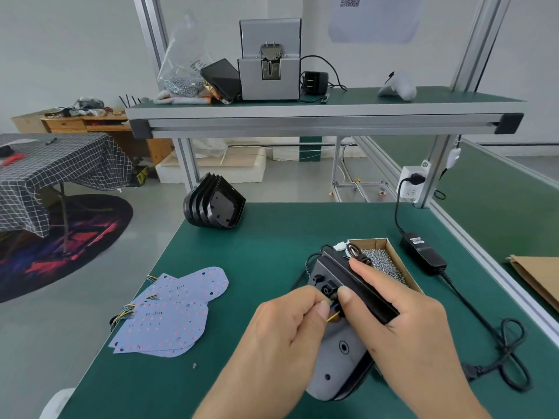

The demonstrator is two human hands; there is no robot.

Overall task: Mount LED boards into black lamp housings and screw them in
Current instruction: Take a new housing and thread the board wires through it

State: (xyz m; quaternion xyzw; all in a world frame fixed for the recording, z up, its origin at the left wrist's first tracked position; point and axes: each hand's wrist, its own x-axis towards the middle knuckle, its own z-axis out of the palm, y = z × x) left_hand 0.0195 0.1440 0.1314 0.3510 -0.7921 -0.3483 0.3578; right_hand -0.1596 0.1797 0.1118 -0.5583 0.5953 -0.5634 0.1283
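The black plastic lamp housing is sitting over the near right of the green bench mat, long axis running near-to-far, tilted up with its grey LED board facing near-left. The right hand is gripping the housing's edge, thumb curled on. The left hand is pinching the thin coloured wires at the housing's hole.

A black lamp housing is held tilted above the green desk with a grey LED board against it, loose blue-grey LED boards fanned left, and nested black housings on their side at the far edge.
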